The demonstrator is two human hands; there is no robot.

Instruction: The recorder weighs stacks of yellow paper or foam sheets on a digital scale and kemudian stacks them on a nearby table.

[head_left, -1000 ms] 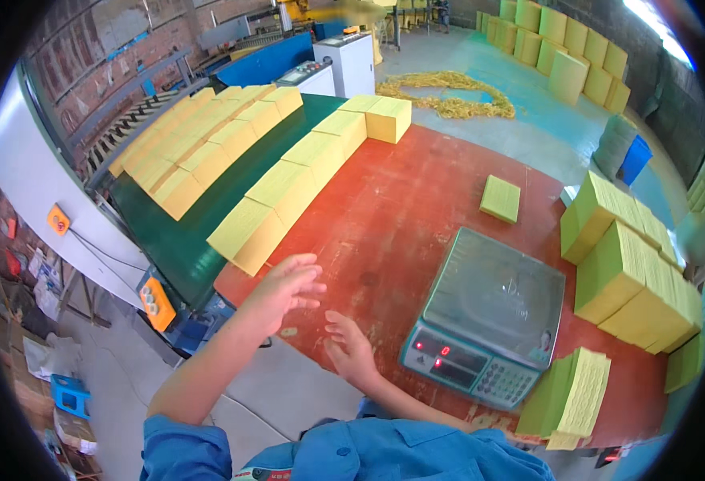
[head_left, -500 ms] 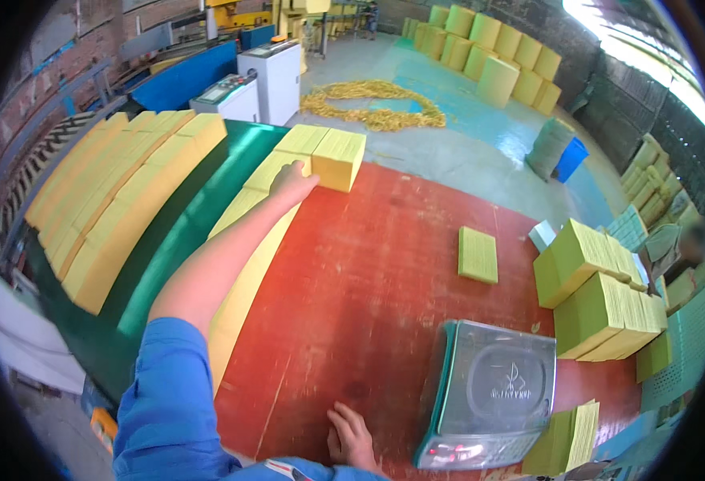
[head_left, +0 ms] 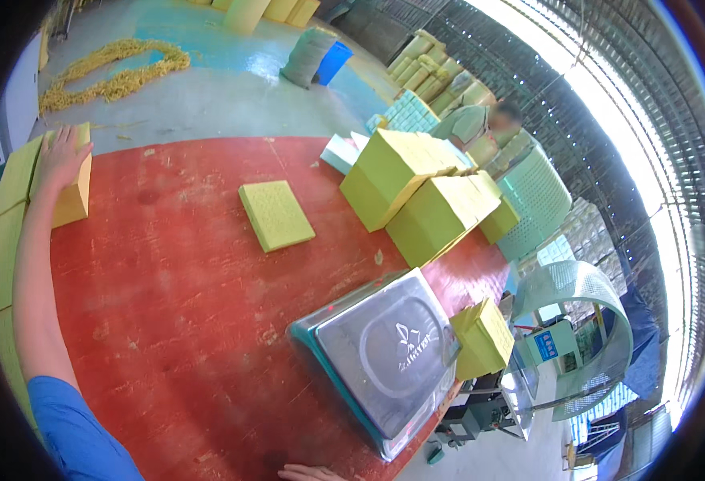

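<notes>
At the table's far left corner, my left hand (head_left: pixel 60 163) lies over the top of the end stack of yellow paper (head_left: pixel 73 200), its fingers stretched out and the thumb apart. That stack closes off a row of yellow paper stacks (head_left: pixel 9 240) along the left edge, partly hidden by my forearm. My right hand (head_left: pixel 311 473) shows only in part at the bottom edge, fingers extended on the red tabletop and holding nothing visible. Nearest to it is a covered scale (head_left: pixel 393 353) with a dark flat top. A thin yellow paper bundle (head_left: pixel 277 215) lies alone mid-table.
Tall yellow paper stacks (head_left: pixel 405 176) stand at the table's right side, a smaller stack (head_left: pixel 482 341) beside the scale. Behind the table are a straw-coloured heap (head_left: pixel 116 68) on the floor, a grey-green sack (head_left: pixel 308 58) and a blue bin (head_left: pixel 334 62). A person (head_left: pixel 469 124) is beyond the stacks.
My view has swung to the right, so everything sits further left in it. My left hand has moved from the row's inner side onto the top of the end stack. My right hand stays low.
</notes>
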